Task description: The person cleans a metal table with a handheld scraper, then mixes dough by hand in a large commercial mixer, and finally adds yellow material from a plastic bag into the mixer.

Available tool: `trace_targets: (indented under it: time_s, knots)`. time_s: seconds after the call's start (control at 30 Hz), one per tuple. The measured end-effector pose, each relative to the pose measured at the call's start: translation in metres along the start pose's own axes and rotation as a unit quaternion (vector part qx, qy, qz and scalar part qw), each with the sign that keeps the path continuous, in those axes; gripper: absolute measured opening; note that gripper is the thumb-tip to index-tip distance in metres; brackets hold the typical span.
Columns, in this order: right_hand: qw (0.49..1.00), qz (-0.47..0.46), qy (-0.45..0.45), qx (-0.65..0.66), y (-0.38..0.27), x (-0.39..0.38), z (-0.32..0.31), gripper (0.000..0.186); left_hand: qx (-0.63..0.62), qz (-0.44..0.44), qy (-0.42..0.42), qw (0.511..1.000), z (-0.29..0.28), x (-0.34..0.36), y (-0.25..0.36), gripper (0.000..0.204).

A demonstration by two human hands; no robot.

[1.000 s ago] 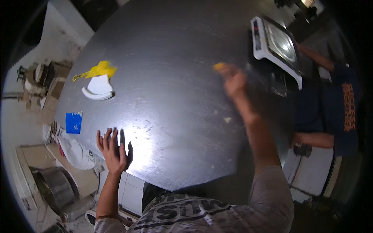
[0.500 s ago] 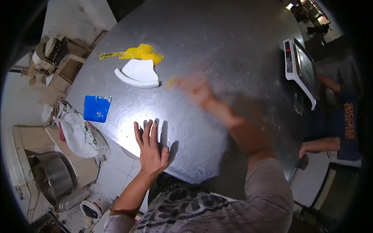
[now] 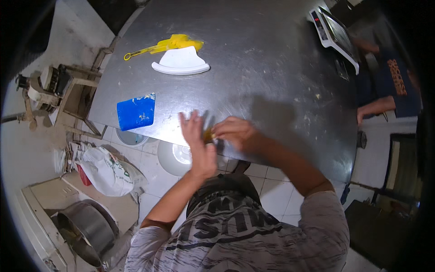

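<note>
One small yellow piece (image 3: 208, 135), long axis unclear, is pinched in the grip of the right hand (image 3: 238, 133), left of its fingertips and just beside the spread-fingered left hand (image 3: 200, 152), by the near edge of the tabletop (image 3: 258, 68).

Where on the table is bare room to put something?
Metal table: bare, lightly specked middle, between white curved piece and scale. Crowded: left side, with yellow tool and blue scraper; near edge, around left hand and right hand.
</note>
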State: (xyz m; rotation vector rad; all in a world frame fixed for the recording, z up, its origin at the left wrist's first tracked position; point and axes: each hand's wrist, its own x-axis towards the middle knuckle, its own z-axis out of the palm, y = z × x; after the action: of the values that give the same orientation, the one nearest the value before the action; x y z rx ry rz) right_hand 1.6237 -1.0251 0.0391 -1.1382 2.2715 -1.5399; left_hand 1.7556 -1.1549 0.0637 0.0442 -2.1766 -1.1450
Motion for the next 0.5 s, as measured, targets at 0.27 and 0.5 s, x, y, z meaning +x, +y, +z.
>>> trace_targets:
  time_s: [0.27,0.5]
  knots:
    - [0.901,-0.005,0.205,-0.382,0.006,-0.041,-0.018,0.016,0.149,-0.019,0.04,0.988,-0.069,-0.006,-0.03,0.049]
    - [0.919,0.313,0.235,-0.041,-0.044,-0.109,-0.123,0.026,0.216,0.005,0.032,0.976,-0.102,-0.008,-0.048,0.05]
